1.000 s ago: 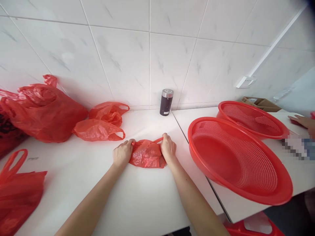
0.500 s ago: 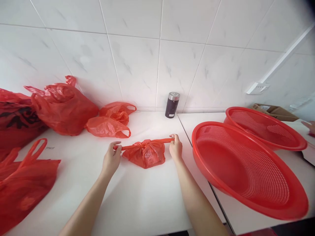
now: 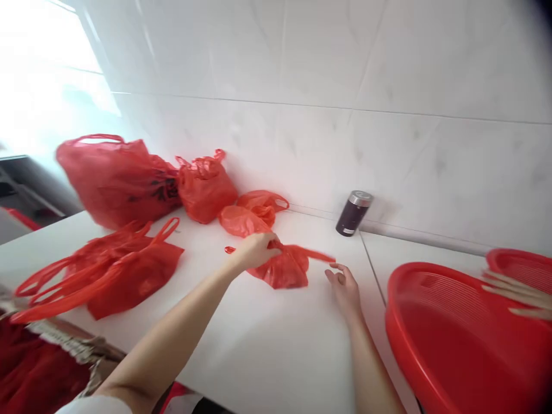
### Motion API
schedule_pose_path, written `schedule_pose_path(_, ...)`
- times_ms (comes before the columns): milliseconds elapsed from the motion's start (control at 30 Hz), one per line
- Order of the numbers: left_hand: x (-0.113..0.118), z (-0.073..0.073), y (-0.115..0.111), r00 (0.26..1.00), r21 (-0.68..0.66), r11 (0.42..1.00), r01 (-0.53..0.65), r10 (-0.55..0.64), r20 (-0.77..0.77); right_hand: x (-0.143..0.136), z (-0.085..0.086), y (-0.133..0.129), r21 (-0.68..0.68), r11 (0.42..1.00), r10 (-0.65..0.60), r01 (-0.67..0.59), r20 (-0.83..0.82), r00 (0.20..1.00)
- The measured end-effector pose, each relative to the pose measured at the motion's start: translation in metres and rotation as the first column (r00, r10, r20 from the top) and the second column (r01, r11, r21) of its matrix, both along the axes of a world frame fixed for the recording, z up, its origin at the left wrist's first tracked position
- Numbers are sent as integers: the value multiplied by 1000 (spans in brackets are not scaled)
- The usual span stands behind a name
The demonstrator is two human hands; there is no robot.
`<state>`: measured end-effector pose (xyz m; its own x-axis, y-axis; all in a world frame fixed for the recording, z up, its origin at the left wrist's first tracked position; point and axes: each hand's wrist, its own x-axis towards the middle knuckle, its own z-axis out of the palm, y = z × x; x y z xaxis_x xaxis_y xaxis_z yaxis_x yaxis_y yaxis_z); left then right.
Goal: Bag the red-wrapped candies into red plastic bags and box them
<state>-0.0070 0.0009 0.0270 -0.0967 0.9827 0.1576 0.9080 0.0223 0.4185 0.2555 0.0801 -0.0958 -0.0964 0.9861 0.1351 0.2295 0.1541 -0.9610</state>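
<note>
A small tied red plastic bag [image 3: 290,270] lies on the white table in front of me. My left hand [image 3: 259,251] is closed round its gathered top, covering part of the knot. One strap of the bag stretches out to the right. Just below that strap's tip is my right hand [image 3: 346,286], fingers loosely curled and apart, with nothing visible between them. Whether a fingertip still touches the strap I cannot tell. Behind my left hand sit crumpled red plastic bags [image 3: 241,220].
Filled red bags [image 3: 207,190] stand along the wall, and a flat one [image 3: 138,270] lies at left. A dark thermos [image 3: 354,214] stands near the wall. At right are red plastic baskets [image 3: 401,310], with another person's hand [image 3: 520,294] over them.
The view has swung left. My left hand has moved from the left strap to the bag's gathered top, and my right hand has let go of the right strap. Another person's hand has appeared over the baskets.
</note>
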Motion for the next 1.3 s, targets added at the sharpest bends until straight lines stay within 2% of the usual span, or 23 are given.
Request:
schedule_pose_path(33,-13,11,-10,998,9,998,-58,58,1,0,-1,1,-9,1000,30,-30,8,1000)
schedule_pose_path(100,-37,29,-35,986,11,986,-167,167,-5,-1,-3,4,-22,1000,1,0,39,999)
schedule_pose_path(167,-55,37,-63,954,-9,954,-299,299,-28,-1,-5,7,-20,998,-52,54,96,994)
schedule_pose_path(233,-70,38,-88,882,-26,882,-470,468,-61,0,-6,8,7,998,-60,60,167,984)
schedule_pose_path(333,-88,33,-115,718,12,723,-691,688,-102,1,-7,8,66,997,-51,36,235,971)
schedule_pose_path(400,-94,32,-122,631,84,639,-765,769,-100,1,-8,8,96,995,-51,29,239,970)
schedule_pose_path(467,-92,29,-120,604,170,608,-776,793,-80,1,-10,9,114,993,-47,20,241,969)
schedule_pose_path(500,-88,25,-117,618,203,619,-759,783,-74,1,-10,10,120,993,-43,14,243,969)
schedule_pose_path(567,-71,12,-108,696,218,698,-683,711,-96,1,-12,11,131,991,-33,1,241,970)
schedule_pose_path(633,-47,-12,-101,789,156,801,-578,597,-145,1,-13,13,136,991,-15,-16,219,976)
schedule_pose_path(700,-20,-44,-97,858,88,874,-477,485,-168,2,-13,13,136,990,-1,-25,189,982)
schedule_pose_path(800,12,-92,-98,916,24,934,-357,355,-186,2,-14,13,140,990,-8,-14,154,988)
schedule_pose_path(900,24,-122,-95,937,19,957,-289,287,-199,1,-13,11,148,989,-14,-6,139,990)
schedule_pose_path(1000,23,-130,-82,946,13,967,-254,251,-206,-2,-11,11,146,989,-11,-10,139,990)
schedule_pose_path(1167,21,-127,-51,943,-9,968,-250,241,-229,-7,-8,10,139,990,-29,7,158,987)
schedule_pose_path(1300,21,-129,-34,949,17,976,-217,215,-232,-12,-5,8,141,990,-61,32,207,977)
